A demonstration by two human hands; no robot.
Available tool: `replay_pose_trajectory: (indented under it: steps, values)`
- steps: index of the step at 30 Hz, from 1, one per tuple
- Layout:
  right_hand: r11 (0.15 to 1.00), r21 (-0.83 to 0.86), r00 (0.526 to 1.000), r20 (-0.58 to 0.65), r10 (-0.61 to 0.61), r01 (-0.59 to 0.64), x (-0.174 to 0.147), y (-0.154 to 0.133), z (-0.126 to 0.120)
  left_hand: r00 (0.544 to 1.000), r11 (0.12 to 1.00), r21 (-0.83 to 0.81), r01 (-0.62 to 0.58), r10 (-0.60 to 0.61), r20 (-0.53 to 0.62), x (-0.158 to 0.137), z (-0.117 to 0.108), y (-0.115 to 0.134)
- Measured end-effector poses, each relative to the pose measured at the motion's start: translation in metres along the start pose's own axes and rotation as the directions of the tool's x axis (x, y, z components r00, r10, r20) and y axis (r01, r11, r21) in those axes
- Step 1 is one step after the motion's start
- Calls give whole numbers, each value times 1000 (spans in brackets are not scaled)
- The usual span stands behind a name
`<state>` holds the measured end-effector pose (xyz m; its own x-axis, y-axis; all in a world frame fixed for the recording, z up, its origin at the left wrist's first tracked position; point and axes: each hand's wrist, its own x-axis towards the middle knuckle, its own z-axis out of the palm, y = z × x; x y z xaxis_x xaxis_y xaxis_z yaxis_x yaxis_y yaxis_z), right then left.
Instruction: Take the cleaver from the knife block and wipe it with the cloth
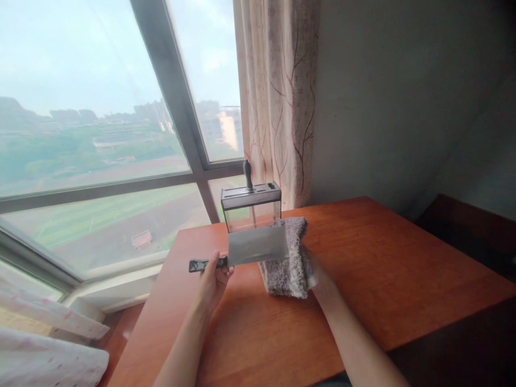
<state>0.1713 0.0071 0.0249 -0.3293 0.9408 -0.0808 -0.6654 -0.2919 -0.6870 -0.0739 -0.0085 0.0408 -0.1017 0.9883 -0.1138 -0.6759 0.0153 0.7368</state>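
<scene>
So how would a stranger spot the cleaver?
On the reddish-brown table by the window stands a see-through knife holder. Just nearer than it, the left hand grips the cleaver by its black handle. Its broad, flat grey blade sets it apart from the shaggy cloth beside it.

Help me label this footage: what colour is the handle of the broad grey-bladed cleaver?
The cleaver's handle, in the left hand, is black; the head view shows it.

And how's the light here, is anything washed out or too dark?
Head view, left: the window is bright, hazy and partly washed out; head view, right: the wall sinks into shadow; head view, middle: the cleaver blade looks dull grey, without harsh glare.
</scene>
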Motion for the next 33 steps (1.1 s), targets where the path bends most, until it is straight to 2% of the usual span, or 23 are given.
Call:
replay_pose_trajectory:
  steps: [4,10,17,21,25,29,31,33]
  values:
    - [995,-17,994,-42,-102,102,-8,-1,-6,999,999,35,-23,22,33,0,-2,1]
    - [995,-25,995,-17,-95,94,-13,0,-16,996,997,68,-41,36,86,-1,0,2]
    - [993,-112,999,-13,-47,45,-16,-2,-15,979,962,250,-113,65,194,-3,-5,4]
    - [981,-179,995,-52,-80,69,-12,-2,-8,979,952,277,-128,77,187,-4,-4,3]
    - [962,-228,974,-131,-184,151,-6,3,-1,984,954,276,-115,72,161,-6,1,6]
    - [961,-176,943,-223,-248,212,0,7,2,987,963,249,-106,72,142,-7,4,7]
    - [965,-99,924,-281,-261,243,2,7,1,989,972,215,-100,72,132,-6,3,6]
    - [966,12,924,-296,-242,257,3,6,-1,990,981,177,-85,63,125,-4,2,3]
